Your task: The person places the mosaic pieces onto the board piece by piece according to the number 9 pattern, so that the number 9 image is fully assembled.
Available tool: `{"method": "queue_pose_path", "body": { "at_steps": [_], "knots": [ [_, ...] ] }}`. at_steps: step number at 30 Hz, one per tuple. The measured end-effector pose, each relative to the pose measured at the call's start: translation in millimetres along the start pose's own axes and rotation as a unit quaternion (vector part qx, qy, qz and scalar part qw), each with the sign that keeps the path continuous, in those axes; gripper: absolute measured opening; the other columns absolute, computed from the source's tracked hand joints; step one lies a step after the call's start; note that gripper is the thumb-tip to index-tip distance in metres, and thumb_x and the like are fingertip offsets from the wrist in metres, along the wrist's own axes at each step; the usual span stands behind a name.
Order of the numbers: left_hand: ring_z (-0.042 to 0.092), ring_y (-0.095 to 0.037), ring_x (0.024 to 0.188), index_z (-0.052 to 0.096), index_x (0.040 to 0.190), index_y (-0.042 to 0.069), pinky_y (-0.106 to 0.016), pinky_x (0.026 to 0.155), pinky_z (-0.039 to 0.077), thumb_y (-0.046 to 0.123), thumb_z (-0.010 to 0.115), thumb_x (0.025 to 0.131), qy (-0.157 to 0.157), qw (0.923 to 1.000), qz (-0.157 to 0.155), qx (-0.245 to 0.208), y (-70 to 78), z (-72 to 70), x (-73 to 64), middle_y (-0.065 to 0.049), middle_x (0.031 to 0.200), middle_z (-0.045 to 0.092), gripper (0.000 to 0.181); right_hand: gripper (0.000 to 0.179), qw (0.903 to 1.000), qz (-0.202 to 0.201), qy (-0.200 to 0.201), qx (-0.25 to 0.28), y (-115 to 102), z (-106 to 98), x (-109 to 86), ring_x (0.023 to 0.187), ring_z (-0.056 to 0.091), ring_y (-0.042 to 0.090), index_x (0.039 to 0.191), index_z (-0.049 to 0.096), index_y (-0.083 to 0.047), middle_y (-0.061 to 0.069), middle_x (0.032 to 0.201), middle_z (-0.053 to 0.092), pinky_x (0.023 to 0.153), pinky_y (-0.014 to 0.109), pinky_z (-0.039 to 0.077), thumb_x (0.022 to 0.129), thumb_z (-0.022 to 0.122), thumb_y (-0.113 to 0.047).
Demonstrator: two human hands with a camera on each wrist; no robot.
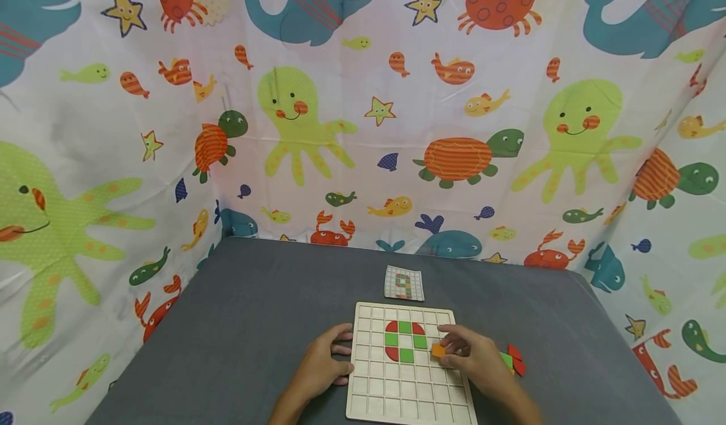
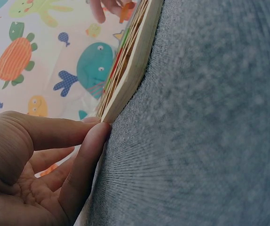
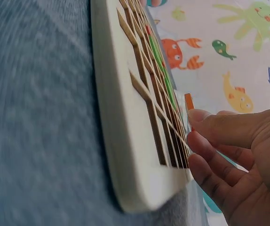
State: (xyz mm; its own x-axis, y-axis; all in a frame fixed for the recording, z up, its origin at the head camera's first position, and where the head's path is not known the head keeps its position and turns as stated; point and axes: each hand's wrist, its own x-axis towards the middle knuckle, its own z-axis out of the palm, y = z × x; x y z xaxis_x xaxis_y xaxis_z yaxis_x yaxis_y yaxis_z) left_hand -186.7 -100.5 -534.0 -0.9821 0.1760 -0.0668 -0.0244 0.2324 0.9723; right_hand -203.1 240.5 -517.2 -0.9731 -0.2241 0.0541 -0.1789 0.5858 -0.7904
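A pale wooden grid board (image 1: 408, 387) lies on the table, with red quarter-round tiles (image 1: 392, 354) and green square tiles (image 1: 405, 328) set in its upper middle cells. My right hand (image 1: 473, 355) pinches an orange square tile (image 1: 438, 350) between thumb and fingers, over the board's right part. In the right wrist view the orange tile (image 3: 189, 102) stands out from the fingertips, above the grid ridges. My left hand (image 1: 322, 363) holds the board's left edge; the left wrist view has its thumb and a finger meeting at the board's rim (image 2: 125, 94).
Behind the board lies a small card (image 1: 403, 283) printed with a grid and a coloured pattern. Loose red tiles (image 1: 516, 359) and a green tile (image 1: 506, 360) lie right of my right hand, partly hidden by it. A sea-animal cloth (image 1: 363, 160) hangs around the grey table (image 1: 272, 286).
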Motion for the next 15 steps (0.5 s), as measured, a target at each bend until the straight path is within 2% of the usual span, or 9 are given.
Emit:
{"method": "queue_pose_path", "body": {
  "at_steps": [5, 15],
  "knots": [
    [0.066, -0.03, 0.112, 0.056, 0.15, 0.003, -0.04, 0.058, 0.064, -0.015, 0.079, 0.079, 0.0, 1.0, -0.001, 0.001, -0.7, 0.2, 0.4, -0.02, 0.141, 0.062, 0.077, 0.055, 0.9999, 0.012, -0.006, -0.002, -2, 7, 2.8, 0.087, 0.068, 0.012, 0.135, 0.07, -0.007, 0.0, 0.102, 0.074, 0.076, 0.023, 0.059, 0.083, 0.089, -0.007],
    [0.066, -0.03, 0.112, 0.055, 0.15, 0.002, -0.039, 0.057, 0.064, -0.015, 0.078, 0.079, 0.0, 1.0, 0.001, 0.002, 0.0, 0.0, -0.1, -0.021, 0.141, 0.062, 0.077, 0.052, 0.9994, -0.001, -0.034, 0.004, -7, 13, 6.3, 0.086, 0.069, 0.012, 0.134, 0.069, -0.006, 0.001, 0.102, 0.075, 0.077, 0.025, 0.06, 0.084, 0.087, -0.004]
  ]
}}
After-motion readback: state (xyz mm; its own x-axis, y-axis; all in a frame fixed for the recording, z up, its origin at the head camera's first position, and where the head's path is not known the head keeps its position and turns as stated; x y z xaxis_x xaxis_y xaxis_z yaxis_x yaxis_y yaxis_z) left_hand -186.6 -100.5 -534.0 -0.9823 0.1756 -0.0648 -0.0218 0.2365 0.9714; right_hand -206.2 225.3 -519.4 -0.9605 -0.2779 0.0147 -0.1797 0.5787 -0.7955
